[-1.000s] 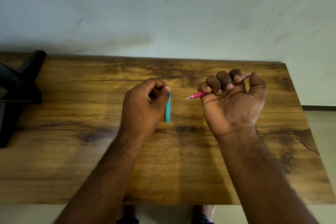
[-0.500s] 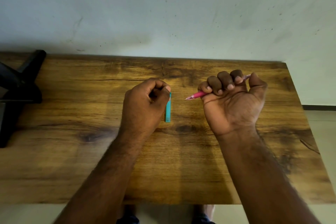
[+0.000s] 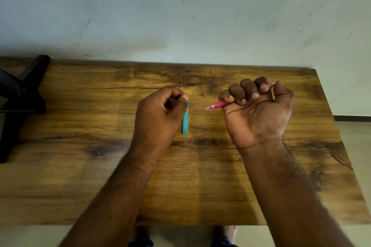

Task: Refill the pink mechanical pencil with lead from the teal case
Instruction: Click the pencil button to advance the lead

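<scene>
Counter (image 3: 200, 186): wooden, dark grain, set against a pale scuffed wall (image 3: 180, 16).
Right hand (image 3: 258, 110): palm turned up, raised at right of centre, fingers curled into a fist around the pink mechanical pencil.
Pink mechanical pencil (image 3: 217, 104): gripped across the right palm, tip sticking out left past the little finger, far end poking out between index finger and thumb at upper right; tip aimed toward the teal case, clear of it.
Left hand (image 3: 160, 115): left of centre, knuckles up, fingers curled in, thumb tip against the far end of the teal case; cannot tell whether anything is pinched inside the curl.
Teal case (image 3: 185, 119): slim, lying on the counter near its middle, long axis running near to far, just right of the left hand, far end touching the thumb, near end free.
Gap between hands: bare wood, with the pencil tip over it.
Black stand (image 3: 18, 96): far left edge of the counter, well apart from both hands.
</scene>
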`<state>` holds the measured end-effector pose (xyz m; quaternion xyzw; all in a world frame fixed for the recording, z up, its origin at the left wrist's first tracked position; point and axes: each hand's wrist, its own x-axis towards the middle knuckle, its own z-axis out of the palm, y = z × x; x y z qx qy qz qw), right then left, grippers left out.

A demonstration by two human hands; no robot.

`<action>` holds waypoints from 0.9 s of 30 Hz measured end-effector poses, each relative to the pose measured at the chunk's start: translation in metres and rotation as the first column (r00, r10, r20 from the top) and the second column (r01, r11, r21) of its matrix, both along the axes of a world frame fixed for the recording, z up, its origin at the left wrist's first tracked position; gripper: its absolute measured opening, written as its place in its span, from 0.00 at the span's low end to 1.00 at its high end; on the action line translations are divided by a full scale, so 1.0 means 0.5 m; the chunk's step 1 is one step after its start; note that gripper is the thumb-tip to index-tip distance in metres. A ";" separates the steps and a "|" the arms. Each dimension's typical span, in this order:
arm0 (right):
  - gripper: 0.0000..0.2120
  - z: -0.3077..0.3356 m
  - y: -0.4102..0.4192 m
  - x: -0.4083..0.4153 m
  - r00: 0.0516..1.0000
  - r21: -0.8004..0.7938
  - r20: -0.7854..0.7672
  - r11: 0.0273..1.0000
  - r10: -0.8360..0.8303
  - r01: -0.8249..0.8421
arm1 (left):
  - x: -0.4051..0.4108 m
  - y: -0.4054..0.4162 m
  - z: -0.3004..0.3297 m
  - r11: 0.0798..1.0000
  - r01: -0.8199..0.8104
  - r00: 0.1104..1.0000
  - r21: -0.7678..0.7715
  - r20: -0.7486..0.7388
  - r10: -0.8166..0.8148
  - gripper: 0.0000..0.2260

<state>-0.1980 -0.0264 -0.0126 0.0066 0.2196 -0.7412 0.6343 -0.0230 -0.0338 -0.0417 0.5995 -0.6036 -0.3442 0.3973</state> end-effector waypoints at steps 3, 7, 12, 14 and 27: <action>0.21 0.002 0.000 0.001 1.000 -0.003 -0.003 1.000 0.001 -0.001 | 0.000 -0.001 0.000 1.000 -0.002 1.000 -0.005 0.003 0.002 0.04; 0.22 0.003 0.001 0.001 1.000 -0.009 -0.010 1.000 0.000 0.000 | 0.000 -0.001 0.000 1.000 0.000 1.000 -0.006 0.005 0.000 0.04; 0.22 0.001 0.001 0.001 1.000 0.012 -0.021 1.000 -0.012 0.012 | 0.000 0.000 0.000 1.000 0.001 1.000 -0.007 0.009 -0.001 0.04; 0.22 0.001 0.001 0.001 1.000 0.015 -0.023 1.000 -0.014 0.015 | 0.000 0.000 0.001 1.000 0.003 1.000 -0.006 0.007 -0.003 0.04; 0.22 -0.001 0.000 0.000 0.999 0.026 -0.035 1.000 -0.009 0.010 | -0.001 0.000 0.003 1.000 0.007 1.000 -0.014 0.013 -0.006 0.04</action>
